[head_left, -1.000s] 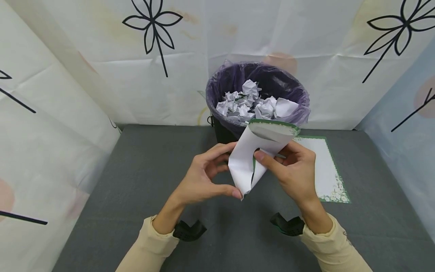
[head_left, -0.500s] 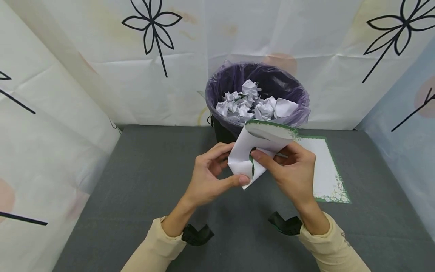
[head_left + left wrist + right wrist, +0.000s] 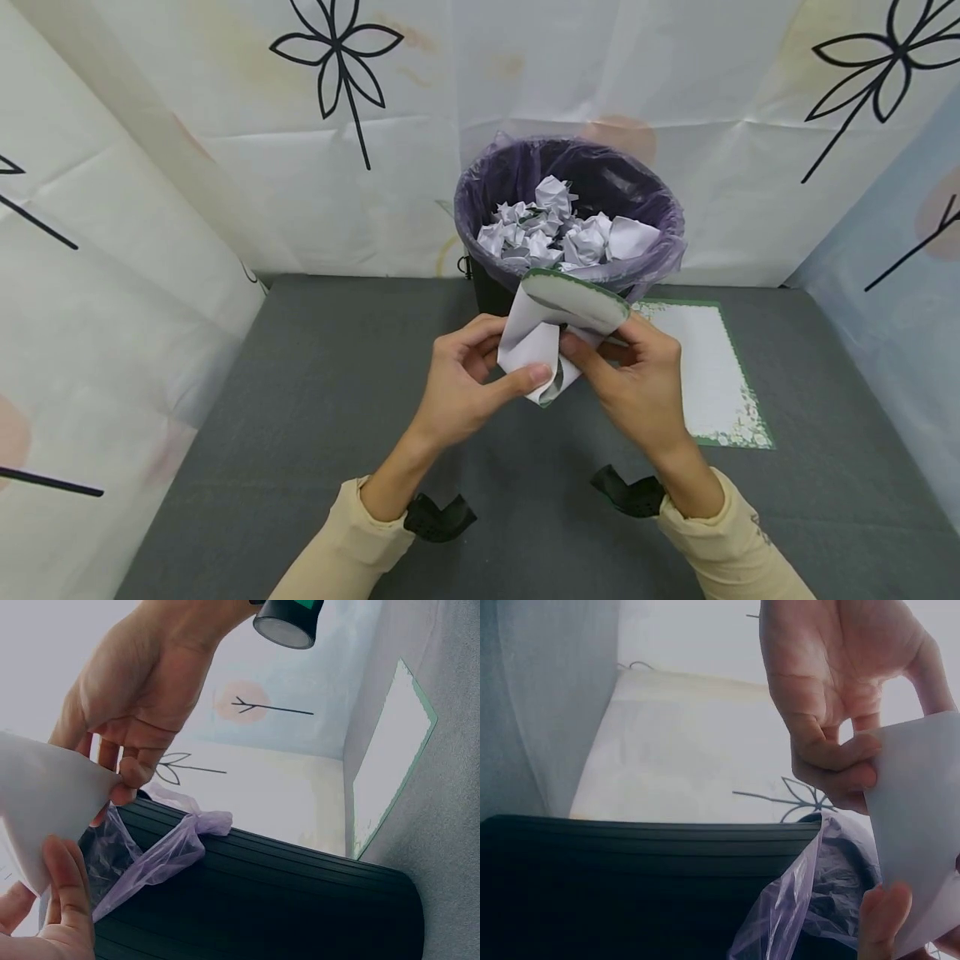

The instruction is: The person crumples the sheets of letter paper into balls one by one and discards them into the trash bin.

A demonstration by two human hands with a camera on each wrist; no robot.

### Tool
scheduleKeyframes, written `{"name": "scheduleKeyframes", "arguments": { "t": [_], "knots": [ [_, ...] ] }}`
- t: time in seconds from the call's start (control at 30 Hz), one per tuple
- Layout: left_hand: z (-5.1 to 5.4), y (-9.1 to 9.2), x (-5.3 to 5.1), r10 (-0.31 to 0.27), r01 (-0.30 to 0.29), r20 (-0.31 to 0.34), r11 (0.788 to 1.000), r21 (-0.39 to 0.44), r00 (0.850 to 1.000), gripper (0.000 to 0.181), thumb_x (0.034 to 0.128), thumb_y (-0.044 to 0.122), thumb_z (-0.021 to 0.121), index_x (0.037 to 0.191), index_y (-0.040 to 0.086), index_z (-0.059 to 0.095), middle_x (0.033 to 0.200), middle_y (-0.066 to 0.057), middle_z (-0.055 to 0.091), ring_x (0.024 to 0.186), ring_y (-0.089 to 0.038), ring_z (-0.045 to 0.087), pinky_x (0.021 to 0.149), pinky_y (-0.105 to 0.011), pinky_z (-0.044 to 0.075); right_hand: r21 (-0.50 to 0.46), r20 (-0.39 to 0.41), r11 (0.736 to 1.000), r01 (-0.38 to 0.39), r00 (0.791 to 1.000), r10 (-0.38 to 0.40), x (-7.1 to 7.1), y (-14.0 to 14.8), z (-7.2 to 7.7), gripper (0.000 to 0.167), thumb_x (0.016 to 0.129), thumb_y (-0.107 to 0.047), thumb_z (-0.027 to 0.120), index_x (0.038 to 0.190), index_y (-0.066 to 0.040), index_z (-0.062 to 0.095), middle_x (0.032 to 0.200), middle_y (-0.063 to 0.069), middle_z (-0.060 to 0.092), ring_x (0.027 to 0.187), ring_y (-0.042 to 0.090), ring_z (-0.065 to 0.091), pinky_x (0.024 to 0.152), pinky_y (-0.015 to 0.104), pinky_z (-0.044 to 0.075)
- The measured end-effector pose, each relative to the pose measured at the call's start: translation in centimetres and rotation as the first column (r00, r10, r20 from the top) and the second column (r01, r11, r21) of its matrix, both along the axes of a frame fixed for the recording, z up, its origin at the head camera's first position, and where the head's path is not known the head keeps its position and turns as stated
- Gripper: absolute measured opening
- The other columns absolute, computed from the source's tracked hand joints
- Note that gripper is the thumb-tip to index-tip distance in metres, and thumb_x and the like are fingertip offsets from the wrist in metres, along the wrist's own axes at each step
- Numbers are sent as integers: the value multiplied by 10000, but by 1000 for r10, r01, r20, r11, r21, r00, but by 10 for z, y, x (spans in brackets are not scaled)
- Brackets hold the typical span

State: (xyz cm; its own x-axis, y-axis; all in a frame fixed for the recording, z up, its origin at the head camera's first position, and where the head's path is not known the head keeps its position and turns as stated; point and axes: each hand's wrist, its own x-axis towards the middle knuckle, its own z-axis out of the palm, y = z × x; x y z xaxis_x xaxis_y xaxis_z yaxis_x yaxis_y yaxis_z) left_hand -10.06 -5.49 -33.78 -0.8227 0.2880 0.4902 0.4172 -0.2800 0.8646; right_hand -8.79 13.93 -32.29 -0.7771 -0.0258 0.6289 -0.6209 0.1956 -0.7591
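Note:
A sheet of white paper (image 3: 576, 302) with a green border is bent and partly folded between both hands, held up in front of the bin. My left hand (image 3: 457, 392) pinches its left side, thumb in front and fingers behind. On the other side my right hand (image 3: 641, 392) grips the paper, its thumb pressing near the middle fold. In the left wrist view the paper (image 3: 52, 795) shows its plain back, with curled fingers at its edges. The right wrist view shows the paper (image 3: 919, 817) pinched at its edge; part of it is cut off by the frame.
A black bin (image 3: 495, 293) with a purple liner (image 3: 630, 167) stands behind the hands, holding several crumpled paper balls (image 3: 553, 196). A flat green-bordered sheet (image 3: 708, 375) lies on the grey table (image 3: 337, 375) at right. Patterned cloth walls (image 3: 225, 167) enclose the table.
The paper has shifted slightly left and its lower tip has been folded up. The left thumb has moved up from the bottom corner onto the front of the paper.

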Motion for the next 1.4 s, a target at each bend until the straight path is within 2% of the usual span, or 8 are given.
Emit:
{"name": "scheduleKeyframes", "arguments": {
  "t": [0.1,0.23,0.4,0.57,0.8,1.0,1.27,1.4],
  "knots": [
    [1,-1,-1,-8,8,49,1000,1,999,510,876,217,819,1210,-124,640,1120,-213,636,968,-238,665,833,-300,577,16,-4,999,-29,1000,29,-1,0,0,278,928,-41,744,1182,66,707,1093,116,687,939,176,684,786,247,584],
    [2,-3,-2,-21,22,112,1000,-2,993,512,874,197,820,1228,-118,625,1135,-223,645,958,-231,662,807,-288,576,55,-33,995,-86,996,88,-2,0,0,417,987,-307,664,1164,69,698,1058,100,640,898,152,626,784,211,551],
    [3,-5,-3,-27,30,132,999,-20,991,513,863,185,831,1242,-97,631,1143,-212,653,962,-242,665,805,-301,580,26,6,985,-173,985,173,-3,2,2,284,978,-56,677,1242,50,669,1143,124,621,992,206,618,836,233,544],
    [5,-4,-2,-8,14,109,999,-50,994,446,843,83,818,1226,-75,653,1156,-165,654,994,-264,663,844,-321,577,-50,44,986,-158,986,161,-3,2,1,439,844,174,703,1262,48,667,1191,144,664,1038,232,665,855,262,566],
    [7,-3,-3,-24,36,140,996,-82,990,440,847,-1,767,1256,-90,630,1187,-193,643,1015,-255,658,858,-330,573,-102,43,983,-152,987,157,-5,1,2,427,803,188,724,1209,58,696,1142,148,690,964,224,696,759,249,584],
    [9,-3,-3,0,22,182,993,-117,983,460,846,37,768,1269,-76,626,1176,-182,658,1011,-241,659,875,-339,567,-96,66,977,-190,978,197,-5,2,1,416,816,214,706,1208,78,685,1130,144,645,1013,237,649,834,270,579],
    [11,-3,-4,29,-4,182,991,-134,983,458,833,18,758,1260,-86,629,1167,-183,661,1003,-232,656,874,-331,563,-134,107,951,-278,950,292,-4,6,0,470,820,229,679,1269,99,636,1185,170,617,1021,252,595,813,271,566],
    [13,-3,-3,38,-12,179,990,-143,983,459,829,16,762,1257,-82,633,1175,-180,661,1001,-232,663,855,-325,570,-156,113,953,-260,954,278,-4,4,1,469,828,192,705,1277,76,641,1206,182,633,1046,255,622,819,267,571]
  ]
}}
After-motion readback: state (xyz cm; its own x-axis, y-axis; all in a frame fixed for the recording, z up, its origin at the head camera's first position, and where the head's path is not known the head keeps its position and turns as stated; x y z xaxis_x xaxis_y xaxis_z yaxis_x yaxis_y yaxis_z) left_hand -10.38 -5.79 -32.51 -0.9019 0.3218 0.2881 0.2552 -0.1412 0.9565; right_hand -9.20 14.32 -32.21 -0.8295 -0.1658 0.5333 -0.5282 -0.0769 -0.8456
